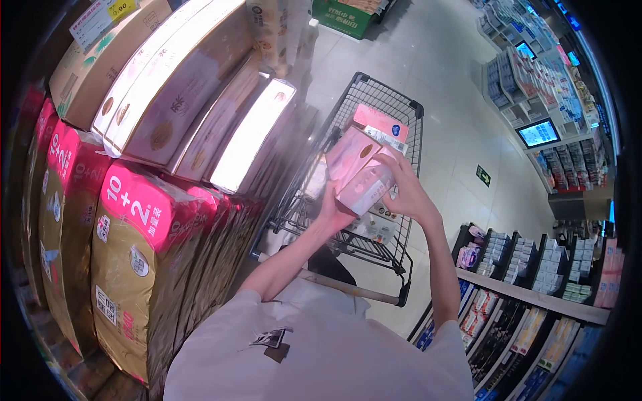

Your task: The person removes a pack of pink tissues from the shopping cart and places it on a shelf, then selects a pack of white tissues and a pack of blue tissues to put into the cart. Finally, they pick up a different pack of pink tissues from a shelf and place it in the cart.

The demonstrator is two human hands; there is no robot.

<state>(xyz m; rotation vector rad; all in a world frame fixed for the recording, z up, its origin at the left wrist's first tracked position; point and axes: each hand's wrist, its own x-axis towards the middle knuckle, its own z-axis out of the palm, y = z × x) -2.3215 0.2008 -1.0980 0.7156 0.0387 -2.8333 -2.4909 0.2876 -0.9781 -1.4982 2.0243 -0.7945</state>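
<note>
A pink pack, which looks like packaged tissues, is held over the shopping cart. My left hand grips its lower left side, with the fingers partly hidden. My right hand is closed round the upper right side. The pack is tilted, and an oval brown mark shows on one of its pink faces. Behind it in the cart lies another pink package with a dark blue logo. Some smaller items sit lower in the basket, partly covered by my arms and the pack.
Gold and pink bulk packs are stacked close on my left, topped by white and pink packs. Shelves with small boxes stand at the right. A green box is at the top. The tiled floor runs beside the cart.
</note>
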